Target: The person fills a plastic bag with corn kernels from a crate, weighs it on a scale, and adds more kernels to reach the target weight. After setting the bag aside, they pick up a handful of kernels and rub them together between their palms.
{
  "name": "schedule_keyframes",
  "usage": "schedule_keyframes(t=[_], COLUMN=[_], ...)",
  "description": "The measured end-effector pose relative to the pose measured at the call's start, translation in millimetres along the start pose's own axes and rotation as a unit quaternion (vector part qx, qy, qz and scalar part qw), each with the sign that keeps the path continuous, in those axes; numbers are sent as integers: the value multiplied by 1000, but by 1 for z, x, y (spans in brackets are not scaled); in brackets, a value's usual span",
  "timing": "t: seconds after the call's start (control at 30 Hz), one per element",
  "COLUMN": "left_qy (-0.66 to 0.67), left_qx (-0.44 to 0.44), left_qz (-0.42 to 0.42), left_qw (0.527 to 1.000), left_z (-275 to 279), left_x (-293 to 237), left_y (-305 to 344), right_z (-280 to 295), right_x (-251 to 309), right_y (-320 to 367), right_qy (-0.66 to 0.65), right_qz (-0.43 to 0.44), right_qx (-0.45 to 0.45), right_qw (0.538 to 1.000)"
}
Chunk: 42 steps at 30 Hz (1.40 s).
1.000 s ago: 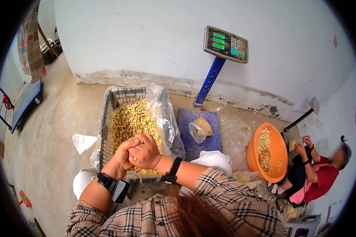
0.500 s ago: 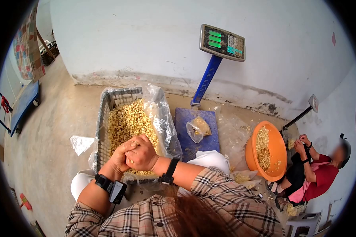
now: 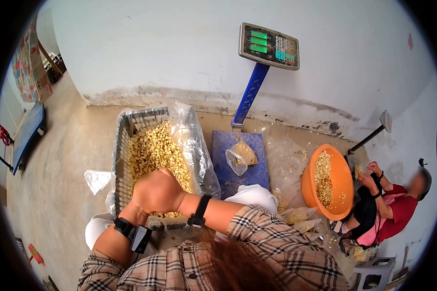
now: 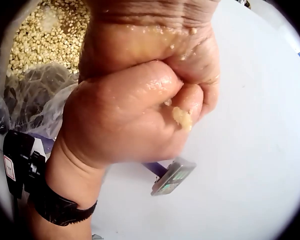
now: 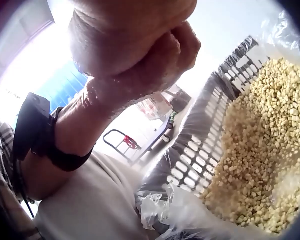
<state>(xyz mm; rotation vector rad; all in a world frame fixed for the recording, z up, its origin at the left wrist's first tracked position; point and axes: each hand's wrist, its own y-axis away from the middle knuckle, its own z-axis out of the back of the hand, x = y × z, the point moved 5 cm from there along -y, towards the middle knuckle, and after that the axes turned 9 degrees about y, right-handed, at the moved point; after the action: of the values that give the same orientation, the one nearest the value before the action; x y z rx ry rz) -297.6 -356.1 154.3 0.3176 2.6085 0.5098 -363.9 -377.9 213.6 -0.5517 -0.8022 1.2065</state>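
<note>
Both hands are clasped together over a grey slatted crate [image 3: 119,169] lined with clear plastic. It holds a heap of small yellow kernel-like pieces [image 3: 158,150]. My left hand [image 3: 142,198] presses against my right hand [image 3: 165,191], fingers curled tight. In the left wrist view, a soft, pale yellow lump [image 4: 182,118] pokes out at the curled fingers of the right hand [image 4: 125,115]. Wet smears and crumbs cling to the left hand [image 4: 150,42]. Whatever else lies inside the clasped palms is hidden.
A blue platform scale [image 3: 223,179] with a lit display [image 3: 269,46] stands right of the crate, bearing a small plastic bag [image 3: 242,156]. Farther right are an orange basin [image 3: 342,179] with pale pieces and a seated person [image 3: 388,206]. A blue cart [image 3: 28,138] stands left.
The clasped hands have turned, so the yellow bits that showed between the fingers are out of sight in the head view. The head view has shifted slightly.
</note>
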Motion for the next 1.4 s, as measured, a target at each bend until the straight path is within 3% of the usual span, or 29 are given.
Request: schedule_keyframes(t=[0.1, 0.2, 0.3, 0.47, 0.5, 0.7, 0.93, 1.2, 1.4], left_qy=[46, 75, 93, 4, -30, -8, -11, -10, -15], left_qx=[59, 15, 49, -34, -60, -92, -102, -117, -104], left_qz=[29, 28, 52, -26, -51, -48, -58, -54, -50], left_qw=[997, 997, 993, 999, 996, 995, 993, 992, 993], left_z=[6, 10, 13, 18, 24, 24, 25, 18, 11], left_x=[2, 2, 2, -4, -6, -8, -10, -11, -12], left_y=[-8, -6, -8, -5, -6, 0, 2, 4, 7], right_z=[6, 13, 13, 6, 24, 18, -4, -23, -29], right_x=[2, 4, 4, 4, 10, 9, 3, 1, -2], right_y=[-3, -8, -10, -7, -24, -24, -11, -6, -2], right_qy=[26, 38, 27, 26, 27, 17, -18, -12, -13], right_qz=[6, 12, 12, 10, 2, -14, -16, -26, -25], right_qx=[-1, -19, -34, -44, -13, 20, -71, 56, 46], right_qw=[1000, 999, 999, 999, 1000, 1000, 997, 998, 999])
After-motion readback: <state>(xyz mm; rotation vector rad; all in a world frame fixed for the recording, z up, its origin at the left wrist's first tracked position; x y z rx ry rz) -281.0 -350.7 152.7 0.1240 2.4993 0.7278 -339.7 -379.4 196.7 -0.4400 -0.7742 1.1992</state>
